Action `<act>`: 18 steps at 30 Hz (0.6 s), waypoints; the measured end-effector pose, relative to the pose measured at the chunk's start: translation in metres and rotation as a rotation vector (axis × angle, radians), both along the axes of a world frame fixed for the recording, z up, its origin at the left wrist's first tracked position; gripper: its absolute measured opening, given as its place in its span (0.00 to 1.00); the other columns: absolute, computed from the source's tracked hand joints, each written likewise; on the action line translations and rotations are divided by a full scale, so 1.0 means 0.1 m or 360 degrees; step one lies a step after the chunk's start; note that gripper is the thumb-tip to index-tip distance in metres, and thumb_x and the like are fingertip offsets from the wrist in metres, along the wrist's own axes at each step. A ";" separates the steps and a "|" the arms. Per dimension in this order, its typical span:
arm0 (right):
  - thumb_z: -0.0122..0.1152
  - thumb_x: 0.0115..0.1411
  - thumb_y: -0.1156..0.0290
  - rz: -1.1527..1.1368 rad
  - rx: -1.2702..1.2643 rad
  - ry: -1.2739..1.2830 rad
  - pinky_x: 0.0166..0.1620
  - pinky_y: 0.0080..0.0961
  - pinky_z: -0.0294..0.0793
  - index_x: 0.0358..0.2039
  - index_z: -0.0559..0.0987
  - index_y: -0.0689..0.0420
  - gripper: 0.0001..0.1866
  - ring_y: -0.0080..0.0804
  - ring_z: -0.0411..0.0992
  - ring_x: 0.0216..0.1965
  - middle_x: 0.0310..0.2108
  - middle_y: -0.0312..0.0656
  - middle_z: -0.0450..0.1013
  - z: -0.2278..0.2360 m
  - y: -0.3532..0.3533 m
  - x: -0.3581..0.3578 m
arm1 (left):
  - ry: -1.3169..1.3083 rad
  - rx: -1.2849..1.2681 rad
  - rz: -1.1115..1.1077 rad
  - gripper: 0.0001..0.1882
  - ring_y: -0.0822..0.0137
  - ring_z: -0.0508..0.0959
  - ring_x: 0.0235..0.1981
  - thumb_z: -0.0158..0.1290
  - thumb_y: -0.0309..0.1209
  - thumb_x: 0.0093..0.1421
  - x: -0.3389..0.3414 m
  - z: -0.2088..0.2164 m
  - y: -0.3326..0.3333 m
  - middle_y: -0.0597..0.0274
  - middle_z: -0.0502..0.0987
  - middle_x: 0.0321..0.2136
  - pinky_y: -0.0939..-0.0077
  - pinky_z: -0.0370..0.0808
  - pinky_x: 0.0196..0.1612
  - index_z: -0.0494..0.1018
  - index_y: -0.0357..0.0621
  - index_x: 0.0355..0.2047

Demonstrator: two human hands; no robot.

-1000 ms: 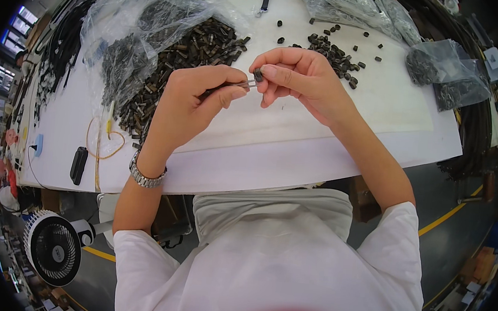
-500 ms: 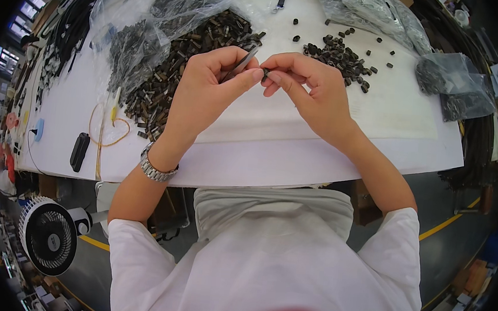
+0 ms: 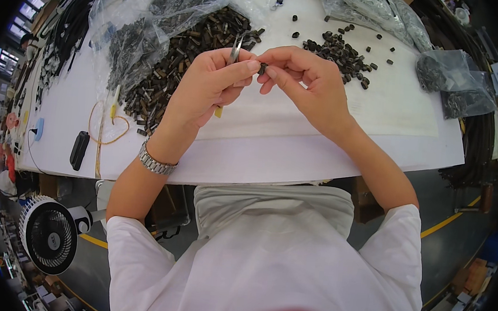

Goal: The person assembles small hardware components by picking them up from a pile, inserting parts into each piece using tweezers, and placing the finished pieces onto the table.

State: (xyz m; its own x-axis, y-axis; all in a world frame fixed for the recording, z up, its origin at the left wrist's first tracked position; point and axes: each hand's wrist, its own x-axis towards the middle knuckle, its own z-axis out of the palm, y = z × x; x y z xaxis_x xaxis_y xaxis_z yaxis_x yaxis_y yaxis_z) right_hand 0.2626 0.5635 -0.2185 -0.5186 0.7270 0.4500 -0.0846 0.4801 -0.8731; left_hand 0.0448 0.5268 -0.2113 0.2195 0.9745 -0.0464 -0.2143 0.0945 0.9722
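We see the small dark piece (image 3: 262, 69) between the facing fingertips, pinched by the right hand (image 3: 318, 88); the left thumb tip lies at its left side, contact uncertain. Its long axis is too small for us to tell. The left hand (image 3: 201, 87) grips metal tweezers (image 3: 235, 49), pointing away from the body.

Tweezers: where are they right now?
In the head view, above and just left of centre, the tweezers are in the left hand, near the pile of dark pieces.
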 end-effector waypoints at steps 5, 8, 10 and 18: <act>0.61 0.70 0.78 0.0123 -0.0434 0.0129 0.45 0.21 0.83 0.48 0.81 0.69 0.09 0.28 0.84 0.37 0.36 0.46 0.83 0.04 0.08 0.04 | -0.0116 -0.0103 -0.0052 0.12 0.87 0.56 0.16 0.61 0.35 0.69 0.04 0.02 0.00 0.78 0.68 0.22 0.86 0.49 0.19 0.79 0.40 0.45; 0.61 0.70 0.76 0.0151 -0.0552 0.0186 0.45 0.25 0.84 0.49 0.80 0.69 0.11 0.30 0.84 0.36 0.37 0.47 0.83 0.04 0.09 0.05 | 0.0081 0.0053 0.0112 0.11 0.87 0.59 0.16 0.61 0.35 0.69 0.09 0.08 -0.04 0.78 0.69 0.22 0.86 0.51 0.20 0.80 0.40 0.44; 0.61 0.71 0.75 0.0146 -0.0567 0.0196 0.46 0.27 0.85 0.50 0.80 0.68 0.11 0.31 0.84 0.36 0.37 0.47 0.83 0.04 0.09 0.05 | 0.0432 0.0247 0.0274 0.10 0.87 0.62 0.18 0.60 0.33 0.69 0.13 0.11 -0.08 0.78 0.71 0.22 0.87 0.53 0.22 0.81 0.40 0.43; 0.59 0.70 0.75 0.0403 -0.1038 0.0283 0.49 0.30 0.86 0.47 0.78 0.70 0.11 0.37 0.85 0.38 0.39 0.51 0.83 -0.05 0.11 0.05 | 0.0800 0.0474 0.0360 0.08 0.86 0.65 0.25 0.61 0.30 0.66 0.15 0.09 -0.10 0.77 0.74 0.24 0.86 0.60 0.28 0.82 0.37 0.40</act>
State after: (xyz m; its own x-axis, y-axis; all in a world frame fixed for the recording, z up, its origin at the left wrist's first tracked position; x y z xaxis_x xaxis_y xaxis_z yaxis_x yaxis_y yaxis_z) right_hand 0.2674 0.5743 -0.2233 -0.6659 0.7437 0.0586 -0.2918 -0.1873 -0.9380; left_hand 0.0593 0.5167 -0.2018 0.0283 0.9813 0.1902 0.2930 -0.1901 0.9370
